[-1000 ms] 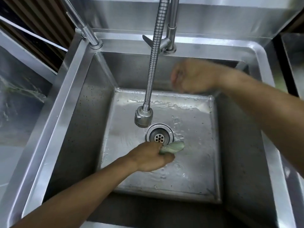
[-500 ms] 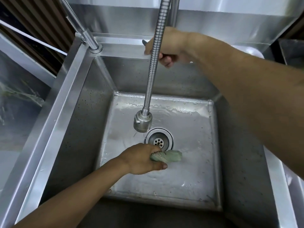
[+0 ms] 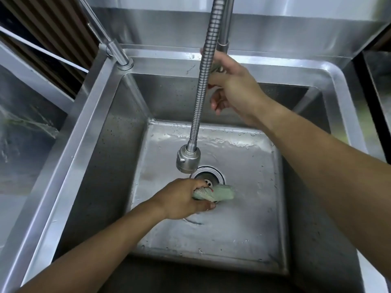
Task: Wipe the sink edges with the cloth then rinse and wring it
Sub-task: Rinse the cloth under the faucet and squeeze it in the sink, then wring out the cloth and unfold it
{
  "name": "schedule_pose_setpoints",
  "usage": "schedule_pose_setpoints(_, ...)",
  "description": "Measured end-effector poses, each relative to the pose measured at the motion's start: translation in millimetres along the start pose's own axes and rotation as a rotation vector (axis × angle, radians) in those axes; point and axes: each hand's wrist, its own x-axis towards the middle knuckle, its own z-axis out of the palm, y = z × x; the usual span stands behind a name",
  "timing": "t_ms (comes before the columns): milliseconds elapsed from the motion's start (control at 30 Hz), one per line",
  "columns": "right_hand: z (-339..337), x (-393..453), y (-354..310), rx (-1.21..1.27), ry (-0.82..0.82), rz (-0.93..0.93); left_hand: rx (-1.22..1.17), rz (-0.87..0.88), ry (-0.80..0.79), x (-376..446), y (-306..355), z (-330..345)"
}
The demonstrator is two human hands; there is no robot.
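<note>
A pale green cloth (image 3: 224,192), bunched up and wet, lies on the sink floor just in front of the drain (image 3: 208,176). My left hand (image 3: 182,199) is shut on its left end and presses it down. My right hand (image 3: 234,87) hovers at the back of the steel sink (image 3: 88,127), just right of the flexible hose (image 3: 203,81), by the tap lever. Its fingers are loosely curled and apart, and it holds nothing. The spray head (image 3: 188,158) hangs above the drain, and I see no water coming from it.
The sink floor is wet with a thin film of water. A second steel pipe (image 3: 118,53) rises from the rim's back left corner. A steel backsplash (image 3: 275,32) stands behind. Another basin's edge (image 3: 378,77) shows at far right, and a glass panel lies at left.
My right hand rose from over the basin to the tap lever, then drew back slightly to the right. My left hand kept hold of the cloth near the drain.
</note>
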Motion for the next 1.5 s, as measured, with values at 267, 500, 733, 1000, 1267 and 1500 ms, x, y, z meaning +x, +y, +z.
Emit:
schedule_pose_setpoints(267,-40,-69,47,-0.496,-0.436,0.576,-0.015,0.063,0.0,-4,15,-4)
schedule_pose_setpoints(500,-16,-109,82,-0.23,-0.998,0.923,0.36,0.296,0.156,-17,44,-7)
schedule_pose_setpoints(733,28,-130,86,-0.925,-0.531,0.566,0.739,-0.038,0.155,-14,61,3)
schedule_pose_setpoints(1000,39,-148,94,-1.347,-0.43,0.248,0.466,-0.168,0.018,5,43,17)
schedule_pose_setpoints(1267,6,-179,37,-0.893,-0.468,0.3,0.059,0.063,-0.168,-46,58,-20)
schedule_pose_setpoints(1500,-15,-236,-98,-0.917,-0.303,0.128,-0.147,0.3,-0.121,-106,146,-76)
